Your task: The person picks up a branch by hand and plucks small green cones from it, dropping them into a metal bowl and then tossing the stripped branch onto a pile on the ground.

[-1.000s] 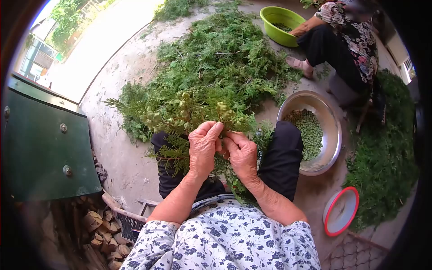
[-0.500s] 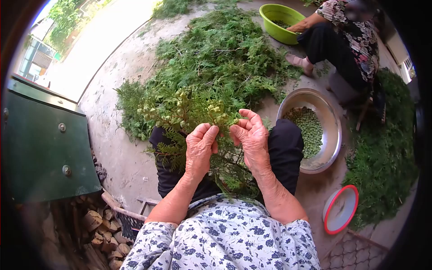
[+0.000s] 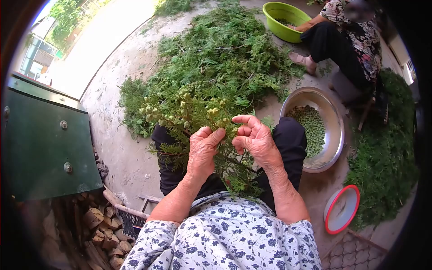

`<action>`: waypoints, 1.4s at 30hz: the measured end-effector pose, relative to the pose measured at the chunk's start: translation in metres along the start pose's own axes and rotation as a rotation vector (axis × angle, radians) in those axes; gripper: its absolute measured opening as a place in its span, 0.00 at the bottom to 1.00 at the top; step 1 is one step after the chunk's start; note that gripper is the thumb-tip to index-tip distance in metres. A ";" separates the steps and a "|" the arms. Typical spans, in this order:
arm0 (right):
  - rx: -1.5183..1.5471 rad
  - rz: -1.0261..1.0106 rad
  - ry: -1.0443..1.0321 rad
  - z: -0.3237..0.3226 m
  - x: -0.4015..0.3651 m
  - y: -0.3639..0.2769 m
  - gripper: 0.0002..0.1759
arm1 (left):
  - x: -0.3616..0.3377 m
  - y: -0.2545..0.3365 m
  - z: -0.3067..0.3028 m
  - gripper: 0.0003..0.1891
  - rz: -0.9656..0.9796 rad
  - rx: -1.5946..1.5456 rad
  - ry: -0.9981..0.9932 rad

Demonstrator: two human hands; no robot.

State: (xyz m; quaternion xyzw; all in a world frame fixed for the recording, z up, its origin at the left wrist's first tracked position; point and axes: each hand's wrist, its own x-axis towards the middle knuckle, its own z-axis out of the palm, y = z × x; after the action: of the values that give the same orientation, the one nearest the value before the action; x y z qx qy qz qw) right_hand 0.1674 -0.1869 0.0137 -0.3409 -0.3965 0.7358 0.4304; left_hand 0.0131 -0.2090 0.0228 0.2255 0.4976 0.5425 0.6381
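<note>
A leafy green branch [image 3: 180, 118] with pale green cones lies across my lap, its tips fanned out between my knees. My left hand [image 3: 203, 150] is closed, thumb and fingers pinching a sprig of it. Close beside, my right hand [image 3: 257, 143] has its thumb and fingers curled around the cones at the sprig's right side; what they hold, if anything, is too small to make out. To the right of my knee stands a metal basin [image 3: 335, 135] with many green cones [image 3: 310, 130] in it.
A big heap of cut branches [image 3: 220, 58] lies ahead. At upper right a co-worker [image 3: 346, 49] sits with a hand in a green basin [image 3: 281, 29]. A red-rimmed bowl [image 3: 342, 209], more greenery [image 3: 382, 180], a green metal panel [image 3: 49, 144] and firewood [image 3: 105, 229] lie around.
My right hand has moved slightly right and down, and its thumb has come away from the sprig. My left hand has shifted slightly down. The view has shifted a little.
</note>
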 end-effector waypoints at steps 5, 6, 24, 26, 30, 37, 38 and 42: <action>-0.206 -0.080 0.084 0.009 -0.009 -0.003 0.25 | -0.005 0.003 0.008 0.05 -0.016 -0.038 0.001; -0.242 -0.095 0.116 0.012 -0.012 -0.002 0.25 | -0.005 0.003 0.009 0.05 -0.015 -0.038 0.002; 0.405 0.046 0.138 0.012 -0.004 0.017 0.16 | 0.000 0.004 -0.013 0.04 -0.030 -0.042 0.027; 0.219 0.039 0.190 0.016 -0.004 0.018 0.12 | 0.000 0.004 -0.014 0.04 -0.025 -0.050 0.009; 0.204 -0.030 0.377 0.021 -0.003 0.018 0.07 | 0.000 -0.001 -0.017 0.04 -0.033 -0.011 -0.022; 0.032 -0.244 0.607 0.010 0.005 0.024 0.04 | -0.006 -0.004 -0.004 0.09 0.016 0.063 -0.042; 0.138 -0.257 0.650 0.001 0.010 0.023 0.03 | -0.007 -0.002 -0.003 0.09 0.031 0.056 -0.031; 0.283 -0.280 0.516 -0.029 0.013 0.012 0.05 | -0.006 0.000 -0.013 0.13 0.023 0.117 0.006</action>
State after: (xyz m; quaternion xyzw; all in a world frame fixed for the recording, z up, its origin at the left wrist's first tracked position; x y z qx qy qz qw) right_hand 0.1822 -0.1710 -0.0121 -0.3952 -0.2113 0.6067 0.6566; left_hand 0.0024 -0.2174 0.0197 0.2665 0.5280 0.5202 0.6161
